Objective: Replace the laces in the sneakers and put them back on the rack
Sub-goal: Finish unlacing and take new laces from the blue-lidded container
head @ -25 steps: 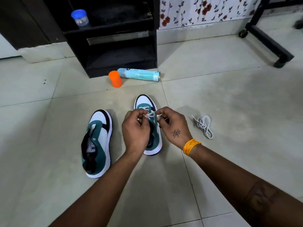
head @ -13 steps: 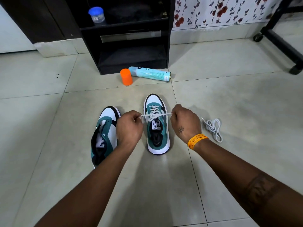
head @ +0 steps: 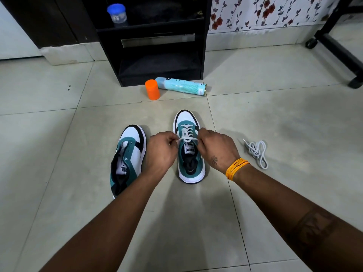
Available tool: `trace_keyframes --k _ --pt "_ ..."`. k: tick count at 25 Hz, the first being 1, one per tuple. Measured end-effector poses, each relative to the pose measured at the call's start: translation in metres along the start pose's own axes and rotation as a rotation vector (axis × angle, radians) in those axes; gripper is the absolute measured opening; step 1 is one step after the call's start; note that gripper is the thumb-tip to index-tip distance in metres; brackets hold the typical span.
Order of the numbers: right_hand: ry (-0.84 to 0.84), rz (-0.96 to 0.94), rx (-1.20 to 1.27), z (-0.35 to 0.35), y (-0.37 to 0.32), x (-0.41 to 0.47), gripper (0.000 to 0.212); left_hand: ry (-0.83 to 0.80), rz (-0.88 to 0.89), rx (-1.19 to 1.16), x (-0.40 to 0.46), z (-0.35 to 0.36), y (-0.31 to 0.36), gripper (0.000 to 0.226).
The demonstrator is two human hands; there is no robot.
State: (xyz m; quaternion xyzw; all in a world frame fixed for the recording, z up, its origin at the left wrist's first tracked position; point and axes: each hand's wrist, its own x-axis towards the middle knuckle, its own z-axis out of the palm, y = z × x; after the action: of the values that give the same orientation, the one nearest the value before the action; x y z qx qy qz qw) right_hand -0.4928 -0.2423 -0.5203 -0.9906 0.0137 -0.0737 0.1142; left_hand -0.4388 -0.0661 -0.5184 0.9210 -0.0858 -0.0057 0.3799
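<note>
While both hands pinch the lace [head: 186,138] ends, left hand [head: 161,152] at 9 o'clock, right hand [head: 215,149] at 3, they probably tie the sneaker [head: 189,154] snug.

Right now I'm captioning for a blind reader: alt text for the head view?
Both hands, left hand and right hand, pinch the white lace over the laced sneaker; an unlaced sneaker lies left, a spare lace right.
</note>
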Motion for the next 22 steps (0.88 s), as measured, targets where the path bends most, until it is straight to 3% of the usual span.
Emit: trace_keyframes --k 4,8,12,15,22 --pt "-0.009 0.201 -0.062 0.0 0.019 -0.012 0.015 0.008 -0.172 0.139 0.003 -0.008 -0.014 0.016" --pt "0.039 0.26 -0.061 0.001 0.021 -0.004 0.014 -0.047 -0.253 0.185 0.006 -0.011 -0.02 0.014" --pt "0.207 0.191 0.296 0.005 0.01 -0.002 0.019 -0.008 -0.142 0.137 0.006 -0.011 -0.014 0.033" --pt "0.255 0.239 0.543 0.004 0.001 -0.006 0.012 -0.003 0.033 -0.015 0.003 -0.005 0.0 0.021" --pt "0.248 0.131 0.613 0.017 0.0 -0.023 0.018 -0.096 0.017 -0.176 -0.02 0.006 0.015 0.013"
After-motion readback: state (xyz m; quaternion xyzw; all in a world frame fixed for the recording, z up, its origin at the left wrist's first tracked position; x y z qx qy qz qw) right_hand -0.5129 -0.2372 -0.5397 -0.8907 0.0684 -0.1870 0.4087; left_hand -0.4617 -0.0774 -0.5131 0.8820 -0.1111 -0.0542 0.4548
